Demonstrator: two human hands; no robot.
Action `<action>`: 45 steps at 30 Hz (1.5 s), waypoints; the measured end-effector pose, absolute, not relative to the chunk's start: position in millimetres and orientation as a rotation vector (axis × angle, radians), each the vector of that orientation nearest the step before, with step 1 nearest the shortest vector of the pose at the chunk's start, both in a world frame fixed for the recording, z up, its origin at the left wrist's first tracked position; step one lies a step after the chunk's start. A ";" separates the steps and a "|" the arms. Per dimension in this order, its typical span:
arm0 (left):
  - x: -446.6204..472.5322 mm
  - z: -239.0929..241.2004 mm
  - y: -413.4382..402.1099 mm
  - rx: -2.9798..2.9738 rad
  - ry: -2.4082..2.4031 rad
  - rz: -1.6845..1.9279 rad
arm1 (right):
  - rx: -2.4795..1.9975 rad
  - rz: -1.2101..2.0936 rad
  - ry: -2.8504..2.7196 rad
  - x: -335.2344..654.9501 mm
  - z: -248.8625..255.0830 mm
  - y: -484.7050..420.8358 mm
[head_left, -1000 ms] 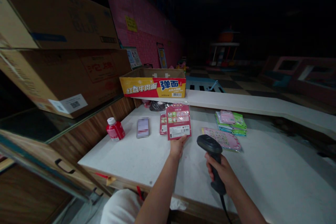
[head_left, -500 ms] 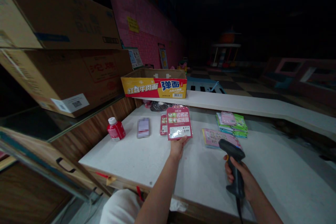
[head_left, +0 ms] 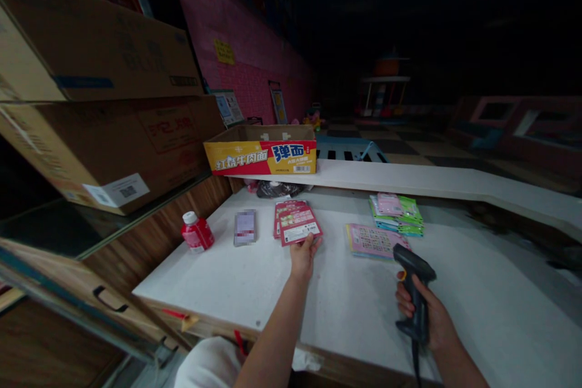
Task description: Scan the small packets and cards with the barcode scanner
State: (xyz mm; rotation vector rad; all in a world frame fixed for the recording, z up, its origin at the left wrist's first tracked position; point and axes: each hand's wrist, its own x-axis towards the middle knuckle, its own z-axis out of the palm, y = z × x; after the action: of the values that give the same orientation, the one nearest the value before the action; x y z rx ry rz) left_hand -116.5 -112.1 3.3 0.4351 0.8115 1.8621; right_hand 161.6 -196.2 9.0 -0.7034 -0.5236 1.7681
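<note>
Between the thumb and fingers of my left hand [head_left: 302,256] is the near edge of a flat red packet [head_left: 299,225] with a white barcode label. It lies tilted over other red packets [head_left: 282,208] on the white desk. My right hand [head_left: 430,309] is wrapped round the handle of a black barcode scanner [head_left: 414,282], its cable hanging down. Just left of the scanner's head is a flat pink printed packet [head_left: 370,240]. Farther back lies a pile of green and pink packets [head_left: 400,213].
A red bottle [head_left: 197,234] with a white cap and a phone [head_left: 245,227] with a blurred screen are on the left of the desk [head_left: 218,291]. An open yellow-and-red carton [head_left: 264,154] rests on the raised ledge [head_left: 386,176]. Large cardboard boxes [head_left: 113,145] are stacked at left.
My left hand has lowered the red packet toward the other red ones and tilted it. The scanner in my right hand has shifted slightly right. The camera view has moved a little.
</note>
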 end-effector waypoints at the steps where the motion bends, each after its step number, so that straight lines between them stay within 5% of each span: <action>1: -116.0 4.6 -111.1 0.426 0.834 1.870 | -0.699 1.769 -0.520 161.8 9.2 -195.9; 10: -130.5 21.5 -113.8 0.456 1.341 1.661 | -0.660 1.778 -0.475 162.9 8.0 -194.8; 19: -176.6 44.0 -129.8 1.953 2.321 1.093 | -0.624 1.829 -0.425 166.1 7.2 -192.1; 30: -192.1 29.5 -101.7 2.318 2.152 0.680 | -0.586 1.870 -0.443 170.1 2.4 -189.1; 39: -186.0 56.0 -52.3 2.761 1.445 0.124 | -0.619 1.823 -0.393 167.4 3.2 -190.9; 45: -194.8 42.9 -44.5 2.780 1.453 0.115 | -0.598 1.829 -0.380 167.3 4.1 -191.2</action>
State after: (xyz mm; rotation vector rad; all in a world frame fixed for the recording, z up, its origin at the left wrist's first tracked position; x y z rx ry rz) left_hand -194.8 -44.5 42.9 2.7803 1.4533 0.1147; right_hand 167.3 -191.2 4.1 -0.5980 -0.3803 1.8287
